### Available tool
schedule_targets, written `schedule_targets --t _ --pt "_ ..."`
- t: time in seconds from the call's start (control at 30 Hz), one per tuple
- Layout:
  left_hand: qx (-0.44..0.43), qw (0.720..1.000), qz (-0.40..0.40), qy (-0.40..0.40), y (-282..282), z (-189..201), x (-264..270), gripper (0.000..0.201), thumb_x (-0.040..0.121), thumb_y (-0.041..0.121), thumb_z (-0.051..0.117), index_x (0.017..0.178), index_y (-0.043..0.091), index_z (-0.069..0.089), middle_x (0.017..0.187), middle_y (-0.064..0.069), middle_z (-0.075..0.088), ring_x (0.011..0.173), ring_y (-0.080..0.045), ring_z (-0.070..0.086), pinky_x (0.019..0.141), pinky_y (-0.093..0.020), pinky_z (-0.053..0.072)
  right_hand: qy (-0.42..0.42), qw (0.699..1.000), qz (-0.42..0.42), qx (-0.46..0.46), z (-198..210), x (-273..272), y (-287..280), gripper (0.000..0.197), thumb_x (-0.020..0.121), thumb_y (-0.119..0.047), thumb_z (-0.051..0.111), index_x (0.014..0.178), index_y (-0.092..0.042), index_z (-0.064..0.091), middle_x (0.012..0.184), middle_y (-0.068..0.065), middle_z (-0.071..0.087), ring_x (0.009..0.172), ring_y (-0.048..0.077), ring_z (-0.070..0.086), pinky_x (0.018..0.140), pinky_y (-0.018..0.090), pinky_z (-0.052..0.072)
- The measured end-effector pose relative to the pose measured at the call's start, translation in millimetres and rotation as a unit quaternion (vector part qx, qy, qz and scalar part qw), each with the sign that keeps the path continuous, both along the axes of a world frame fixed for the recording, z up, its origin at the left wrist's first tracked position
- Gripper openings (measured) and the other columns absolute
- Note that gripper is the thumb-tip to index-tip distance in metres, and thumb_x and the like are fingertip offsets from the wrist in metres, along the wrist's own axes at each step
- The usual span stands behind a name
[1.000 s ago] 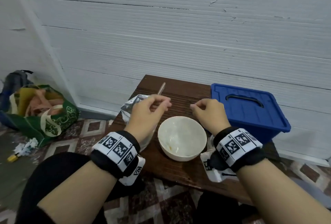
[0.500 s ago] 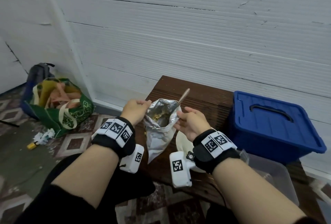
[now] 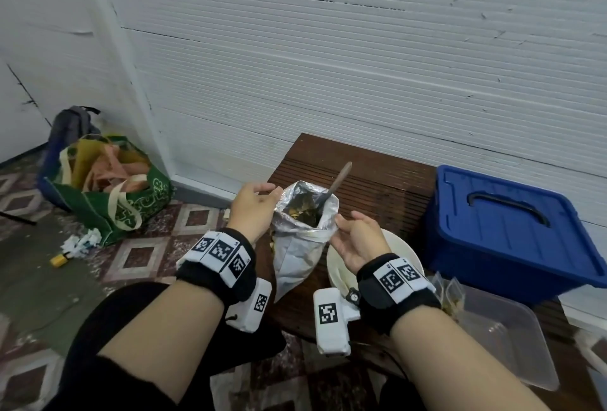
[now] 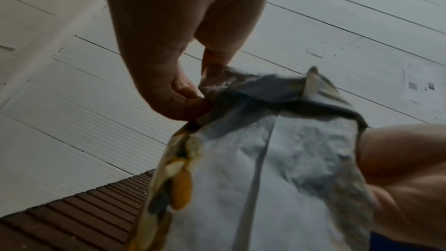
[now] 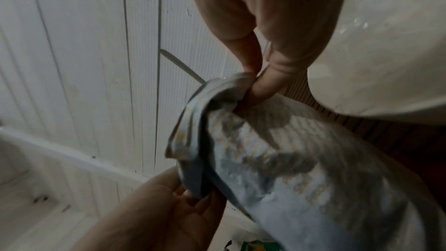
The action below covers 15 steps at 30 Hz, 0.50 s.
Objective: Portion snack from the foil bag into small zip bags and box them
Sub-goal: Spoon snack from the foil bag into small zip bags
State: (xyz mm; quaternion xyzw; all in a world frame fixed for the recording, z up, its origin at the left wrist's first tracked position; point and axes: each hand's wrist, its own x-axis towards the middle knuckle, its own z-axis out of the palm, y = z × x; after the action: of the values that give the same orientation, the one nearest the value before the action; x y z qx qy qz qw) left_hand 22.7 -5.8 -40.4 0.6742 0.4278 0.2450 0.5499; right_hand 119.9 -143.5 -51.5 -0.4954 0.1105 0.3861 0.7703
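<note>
We hold the foil bag (image 3: 300, 243) upright over the worktop (image 3: 377, 187), left hand (image 3: 251, 210) and right hand (image 3: 356, 240) each pinching one side of its open rim, spoon (image 3: 335, 185) standing inside. If either pinch slips, we'd guess the bag tips and snack spills beside the bowl (image 3: 405, 254).
</note>
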Motion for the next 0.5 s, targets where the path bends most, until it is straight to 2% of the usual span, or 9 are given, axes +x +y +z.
schedule_targets --t 0.07,0.13,0.2,0.23,0.27,0.33,0.4,0.5 --pt "0.003 1.000 -0.002 0.011 -2 3 -5 0.030 0.091 0.035 0.064 0.109 0.013 0.056 0.104 -0.001 0.061 0.099 -0.017 0.057 0.081 -0.027 0.041 -0.048 0.998 0.023 -0.020 5 3 -5 0.046 0.090 0.013 0.049 0.128 -0.011 0.037 0.094 0.014 0.059 0.080 0.020 0.059 0.069 0.037 0.056" --pt "0.001 0.998 -0.011 0.054 -4 8 -12 0.042 0.086 0.047 0.066 0.109 0.013 0.054 0.100 0.002 0.058 0.100 -0.018 0.055 0.080 -0.027 0.039 -0.120 0.990 0.036 -0.064 11 9 -7 0.040 0.090 0.009 0.052 0.123 -0.009 0.040 0.090 0.011 0.059 0.073 0.018 0.058 0.063 0.033 0.055" --pt "-0.023 0.992 -0.050 0.110 -6 13 -19 0.058 0.081 0.057 0.066 0.114 0.012 0.050 0.102 -0.002 0.059 0.092 -0.018 0.059 0.073 -0.031 0.048 -0.170 0.981 0.035 -0.088 15 18 -5 0.037 0.091 0.002 0.055 0.125 -0.008 0.042 0.094 0.010 0.061 0.071 0.018 0.059 0.058 0.029 0.052" --pt "-0.064 0.989 -0.070 0.111 -9 16 -21 0.062 0.081 0.056 0.067 0.117 0.011 0.045 0.103 -0.005 0.059 0.086 -0.019 0.062 0.066 -0.032 0.054 -0.182 0.978 0.042 -0.092 18 21 -4 0.036 0.092 -0.001 0.055 0.125 -0.008 0.044 0.097 0.010 0.061 0.073 0.018 0.060 0.057 0.028 0.052" --pt "-0.116 0.984 -0.089 0.098 -12 20 -23 0.061 0.083 0.050 0.068 0.120 0.013 0.038 0.104 -0.006 0.057 0.082 -0.021 0.065 0.062 -0.034 0.058 -0.189 0.976 0.059 -0.090 20 23 -3 0.033 0.094 -0.002 0.054 0.125 -0.009 0.045 0.098 0.010 0.063 0.072 0.017 0.062 0.057 0.028 0.052" --pt "-0.184 0.976 -0.100 0.055 -16 25 -23 0.055 0.088 0.032 0.068 0.122 0.019 0.027 0.105 -0.011 0.052 0.077 -0.027 0.067 0.061 -0.042 0.060 -0.199 0.972 0.100 -0.077 25 24 -1 0.030 0.096 -0.002 0.050 0.124 -0.012 0.046 0.090 0.007 0.066 0.060 0.011 0.062 0.054 0.027 0.051" --pt "-0.188 0.978 -0.090 0.025 -16 28 -21 0.049 0.092 0.016 0.064 0.121 0.021 0.025 0.103 -0.014 0.051 0.070 -0.028 0.065 0.060 -0.044 0.060 -0.212 0.966 0.123 -0.077 26 24 0 0.029 0.096 -0.001 0.048 0.122 -0.014 0.047 0.084 0.005 0.066 0.052 0.007 0.061 0.053 0.027 0.052" --pt "-0.166 0.984 -0.069 0.009 -11 29 -17 0.041 0.095 0.009 0.057 0.118 0.021 0.025 0.099 -0.014 0.054 0.070 -0.025 0.066 0.055 -0.039 0.060 -0.206 0.967 0.126 -0.077 22 26 -2 0.029 0.096 -0.001 0.048 0.123 -0.011 0.047 0.091 0.010 0.066 0.063 0.016 0.061 0.061 0.034 0.055"
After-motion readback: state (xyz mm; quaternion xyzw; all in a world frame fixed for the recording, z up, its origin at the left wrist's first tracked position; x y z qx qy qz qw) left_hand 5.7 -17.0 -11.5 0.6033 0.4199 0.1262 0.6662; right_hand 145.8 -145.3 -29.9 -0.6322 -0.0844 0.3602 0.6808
